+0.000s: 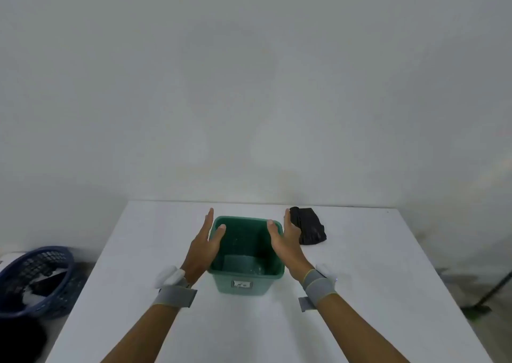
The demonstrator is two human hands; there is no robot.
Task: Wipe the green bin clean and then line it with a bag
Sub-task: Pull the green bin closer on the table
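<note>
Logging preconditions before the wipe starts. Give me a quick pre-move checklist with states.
1. green bin upright on the table, opening up: ok.
2. Bin unlined, bare inside: ok.
3. left hand and right hand flank the rim, fingers straight, no grip yet: ok.
4. Wiping cloth within reach: cannot tell; none in either hand.
5. Bag ready: cannot tell; a black folded bundle lies right of the bin, its nature unclear.
6. Bin interior dirty: cannot tell; faint light specks on the walls.
</note>
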